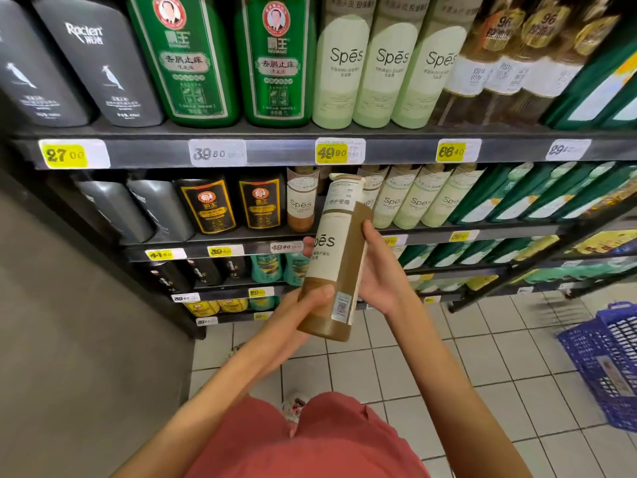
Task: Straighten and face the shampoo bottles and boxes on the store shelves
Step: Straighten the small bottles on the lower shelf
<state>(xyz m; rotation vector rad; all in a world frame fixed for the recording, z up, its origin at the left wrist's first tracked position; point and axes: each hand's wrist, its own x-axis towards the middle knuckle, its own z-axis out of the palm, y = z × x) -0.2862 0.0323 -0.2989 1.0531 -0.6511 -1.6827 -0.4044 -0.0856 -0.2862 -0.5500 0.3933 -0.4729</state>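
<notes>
The left hand [294, 320] grips the base of a brown bottle [332, 262], and the right hand [382, 270] clasps its side. The bottle is held in mid-air at centre, cap tipped toward 12 o'clock. A blue basket [610, 360] sits on the floor at 4 o'clock. Beyond, at 11 o'clock, a matching bottle [300, 203] stands on the shelf [427, 238].

One wide-angle view, worn on my head. Faces forward and down at the shelves [282, 153], close enough that the top row fills the upper frame. Tiled floor [482, 357] below, basket [613, 357] at right edge.
</notes>
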